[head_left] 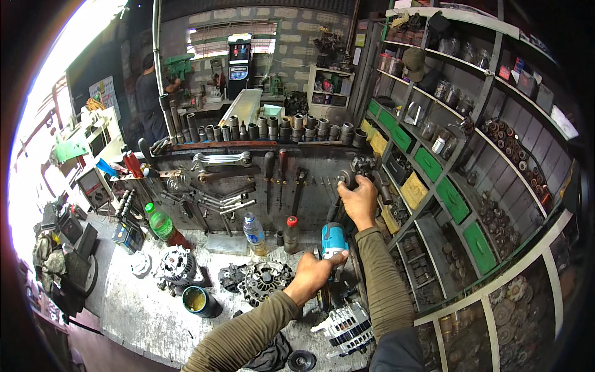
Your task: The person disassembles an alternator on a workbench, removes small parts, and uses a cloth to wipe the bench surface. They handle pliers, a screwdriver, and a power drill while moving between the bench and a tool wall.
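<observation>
My left hand (311, 276) is closed on a teal cordless impact wrench (333, 237), holding it above the bench's right side. My right hand (359, 201) reaches up to the right end of the upright tool board (242, 177). Its fingers are bent in beside dark metal parts (362, 164) hanging there; what they grip is hard to make out. Below my left hand lies an alternator (347, 328) with a finned silver case. An opened alternator housing (266, 282) rests left of that hand, and another alternator (178, 266) stands farther left.
A row of sockets (273, 128) tops the board. Along its foot stand a green bottle (160, 223), a clear bottle (254, 232) and a red-capped bottle (291, 235). A can of grease (197, 301) sits nearer me. Shelves with green drawers (452, 199) line the right. Another person (149, 93) works far left.
</observation>
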`<action>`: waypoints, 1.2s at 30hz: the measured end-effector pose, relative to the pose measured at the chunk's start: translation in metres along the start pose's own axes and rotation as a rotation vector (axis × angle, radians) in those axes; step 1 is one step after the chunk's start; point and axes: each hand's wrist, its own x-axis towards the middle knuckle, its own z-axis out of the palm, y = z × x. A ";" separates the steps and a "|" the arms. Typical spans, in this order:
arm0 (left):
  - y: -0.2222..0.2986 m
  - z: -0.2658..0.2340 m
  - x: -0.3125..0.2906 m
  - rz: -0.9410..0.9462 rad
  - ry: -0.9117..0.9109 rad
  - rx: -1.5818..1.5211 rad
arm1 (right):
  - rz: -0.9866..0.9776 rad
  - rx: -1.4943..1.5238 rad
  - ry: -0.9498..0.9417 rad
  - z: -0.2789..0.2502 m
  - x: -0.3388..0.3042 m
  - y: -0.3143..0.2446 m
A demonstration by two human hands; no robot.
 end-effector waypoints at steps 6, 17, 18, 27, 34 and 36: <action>-0.014 -0.001 0.009 0.029 0.005 -0.007 | -0.055 -0.017 0.086 0.036 0.005 0.006; -0.028 0.000 0.016 0.104 0.019 -0.029 | -0.086 -0.111 0.197 0.070 0.016 0.032; -0.029 0.001 0.017 0.113 0.021 -0.037 | -0.124 -0.166 0.195 0.066 0.012 0.028; -0.026 -0.001 0.012 0.106 -0.005 -0.051 | -0.104 -0.284 0.043 0.047 0.008 0.013; -0.024 -0.003 0.012 0.103 0.056 0.017 | -0.121 -0.268 0.157 0.059 0.009 0.014; -0.025 -0.003 0.013 0.092 0.057 0.045 | -0.137 -0.277 0.167 0.059 0.008 0.015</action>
